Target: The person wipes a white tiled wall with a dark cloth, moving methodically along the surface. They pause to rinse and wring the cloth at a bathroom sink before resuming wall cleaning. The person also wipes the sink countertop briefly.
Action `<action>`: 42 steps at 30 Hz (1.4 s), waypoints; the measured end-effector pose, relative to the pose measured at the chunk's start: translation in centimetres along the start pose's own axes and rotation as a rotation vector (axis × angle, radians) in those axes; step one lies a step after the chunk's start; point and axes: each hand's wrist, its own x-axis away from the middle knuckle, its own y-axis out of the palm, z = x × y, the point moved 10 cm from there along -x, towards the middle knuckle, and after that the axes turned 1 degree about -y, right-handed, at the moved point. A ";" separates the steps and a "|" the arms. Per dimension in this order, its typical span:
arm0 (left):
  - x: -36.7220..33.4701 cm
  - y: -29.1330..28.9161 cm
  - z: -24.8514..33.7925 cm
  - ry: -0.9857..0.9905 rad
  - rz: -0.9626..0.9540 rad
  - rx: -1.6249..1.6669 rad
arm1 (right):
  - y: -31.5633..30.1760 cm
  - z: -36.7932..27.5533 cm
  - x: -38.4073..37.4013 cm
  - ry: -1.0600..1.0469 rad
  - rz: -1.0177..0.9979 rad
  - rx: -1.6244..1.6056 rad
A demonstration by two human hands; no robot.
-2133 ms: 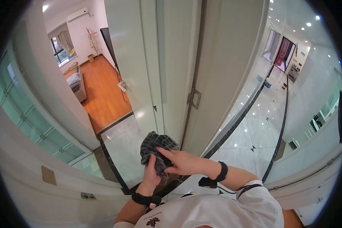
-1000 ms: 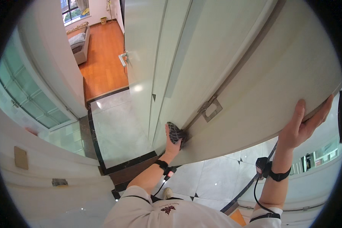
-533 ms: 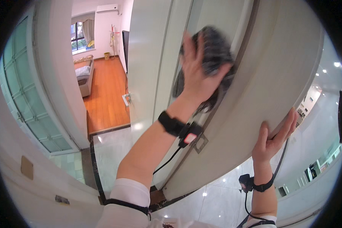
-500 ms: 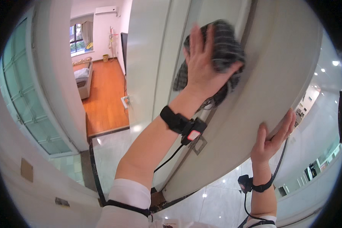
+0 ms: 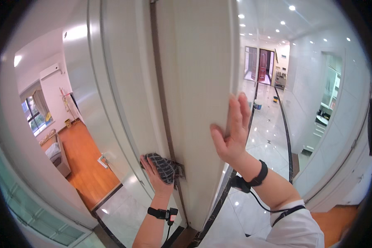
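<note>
Checked cloth [image 5: 162, 168] clasped in left grip [image 5: 159, 184], bunched right of its fingers [image 5: 149, 167], right grip [image 5: 233, 138] spread against white panel [image 5: 198, 82]

Against the fingers of the left hand [image 5: 158, 180], the cloth [image 5: 163, 168] is dark grey, crossed by a paler grid. Between those fingers and the right hand's [image 5: 233, 138] runs a cream door frame [image 5: 196, 91] with a dull brown strip [image 5: 161, 91]. Left of the left fingers, the wood floor [image 5: 84, 167] is orange-brown; right of the right fingers, pale grey tiles [image 5: 266, 155] have a black border [image 5: 284, 126]. Below both sets of fingers, the wrist straps [image 5: 260, 173] are black
</note>
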 end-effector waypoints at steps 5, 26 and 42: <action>6.1 2.0 -3.2 -0.334 -0.270 0.025 | -0.3 0.7 0.0 0.020 0.016 -0.022; 10.7 2.1 16.1 -0.727 -1.244 0.568 | -3.0 -2.5 23.7 0.663 -0.546 -0.684; -8.5 4.2 23.5 0.138 -0.009 -0.009 | -5.4 14.5 -4.2 0.064 -0.008 -0.244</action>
